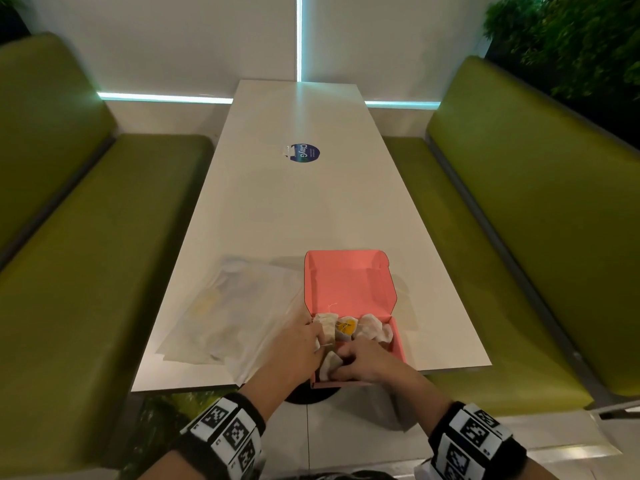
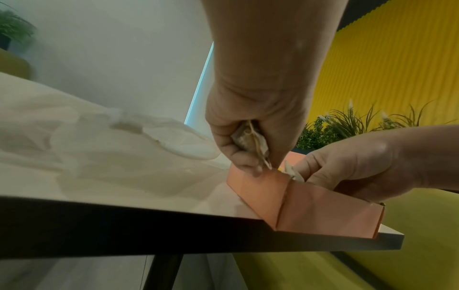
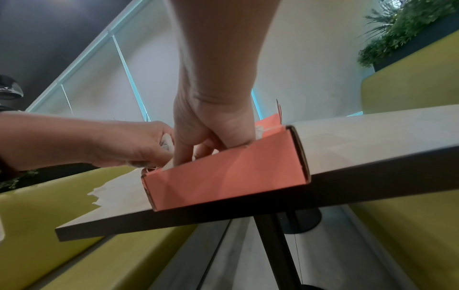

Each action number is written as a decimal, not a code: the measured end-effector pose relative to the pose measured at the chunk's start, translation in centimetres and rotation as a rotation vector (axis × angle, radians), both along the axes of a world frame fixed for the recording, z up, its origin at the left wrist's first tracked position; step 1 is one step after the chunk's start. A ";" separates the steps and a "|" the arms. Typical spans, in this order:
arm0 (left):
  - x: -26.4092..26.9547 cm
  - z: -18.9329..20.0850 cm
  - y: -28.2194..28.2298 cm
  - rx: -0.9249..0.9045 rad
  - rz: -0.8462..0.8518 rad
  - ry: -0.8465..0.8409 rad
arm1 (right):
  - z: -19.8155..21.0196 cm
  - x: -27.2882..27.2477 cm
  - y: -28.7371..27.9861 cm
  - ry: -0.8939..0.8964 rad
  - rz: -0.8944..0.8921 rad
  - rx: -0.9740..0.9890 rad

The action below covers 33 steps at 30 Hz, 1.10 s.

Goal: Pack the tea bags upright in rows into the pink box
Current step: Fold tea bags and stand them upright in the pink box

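Over the pink box (image 1: 349, 285), at its left wall, our left hand (image 2: 250, 125) pinches tea bags (image 2: 252, 142); our right hand (image 1: 363, 363), nearer the front wall, curls on another.

Cafe or fast-casual eatery booth. Long white table (image 1: 277, 209) on a single black pedestal leg (image 3: 273, 235), olive-green padded bench seats (image 1: 104, 254) facing each other on both sides. Round branded sticker (image 1: 304, 153) on the tabletop. White wall with cyan LED strips (image 1: 162, 97), leafy planters (image 1: 571, 36) behind the seating, corrugated yellow wall panel (image 2: 385, 68).
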<state>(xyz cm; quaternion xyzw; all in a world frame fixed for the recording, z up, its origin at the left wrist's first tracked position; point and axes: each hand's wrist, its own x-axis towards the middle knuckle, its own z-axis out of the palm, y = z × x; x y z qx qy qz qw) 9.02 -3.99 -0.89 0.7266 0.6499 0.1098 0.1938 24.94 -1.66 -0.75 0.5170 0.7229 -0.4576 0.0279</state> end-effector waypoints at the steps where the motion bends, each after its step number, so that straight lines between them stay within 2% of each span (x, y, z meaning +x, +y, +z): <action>1: 0.0 -0.1 0.0 0.016 0.011 -0.006 | 0.0 0.0 0.0 -0.005 0.016 0.000; 4: -0.1 -0.3 0.1 0.029 0.032 -0.019 | 0.2 -0.1 -0.1 -0.017 0.032 -0.002; 14: 0.0 -0.4 0.0 0.003 0.087 -0.119 | -0.2 -1.2 -0.7 -0.075 -0.092 0.117; 21: -0.7 0.4 -0.3 -0.045 0.218 -0.336 | 0.6 -0.9 -0.5 -0.037 -0.160 0.096; 24: -1.4 1.0 -0.6 -0.187 0.227 -0.439 | 0.8 -0.8 -0.4 -0.080 -0.135 0.101; 28: -1.4 1.7 -1.1 -0.439 0.160 -0.473 | 0.2 -1.6 -0.6 -0.138 -0.119 0.110; 33: -1.4 1.5 -1.1 -0.458 0.167 -0.498 | -0.1 -2.0 -0.4 -0.098 -0.158 0.173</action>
